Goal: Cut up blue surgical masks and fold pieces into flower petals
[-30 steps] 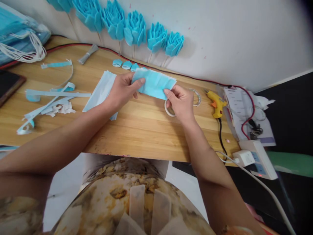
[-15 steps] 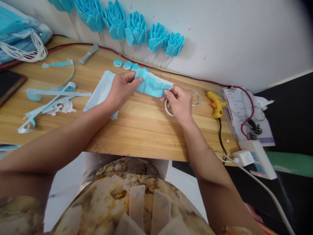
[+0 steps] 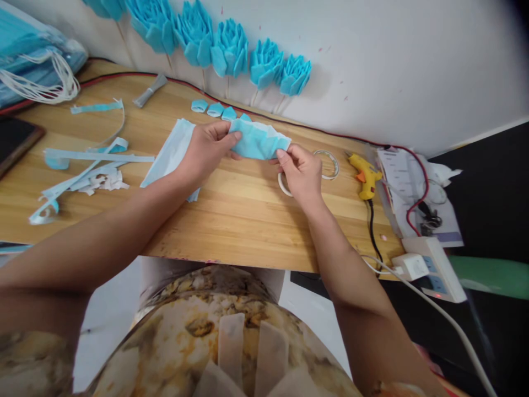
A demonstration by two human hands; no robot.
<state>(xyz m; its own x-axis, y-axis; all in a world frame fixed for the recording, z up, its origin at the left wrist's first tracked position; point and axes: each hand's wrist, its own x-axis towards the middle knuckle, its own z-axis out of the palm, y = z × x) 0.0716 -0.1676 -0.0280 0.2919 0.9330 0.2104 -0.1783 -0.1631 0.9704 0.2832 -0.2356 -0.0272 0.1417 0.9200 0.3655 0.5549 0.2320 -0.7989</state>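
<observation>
Between my two hands a strip of blue face-mask fabric (image 3: 259, 141) is stretched out above the table, its white side showing along the top edge. My left hand (image 3: 209, 149) pinches the left end, thumb on the blue face. At the other end, my right hand (image 3: 301, 168) grips the fabric between thumb and fingers. Partly under my left hand and forearm lies a pile of pale blue fabric sheets (image 3: 171, 146). Small folded blue petals (image 3: 215, 110) sit in a row just beyond the strip. A white tape roll (image 3: 284, 184) is partly hidden by my right hand.
Blue fabric flowers (image 3: 230, 48) on sticks lean along the wall. A yellow glue gun (image 3: 363, 175) and a second tape roll (image 3: 330, 164) lie at right, near a power strip (image 3: 438, 270). Cut strips (image 3: 99, 157), a phone (image 3: 16, 143) and bagged masks (image 3: 37, 55) are left.
My right hand has shifted slightly left, with the strip's right end moving along. The fabric's lower edge has risen a little, and both hands keep their hold.
</observation>
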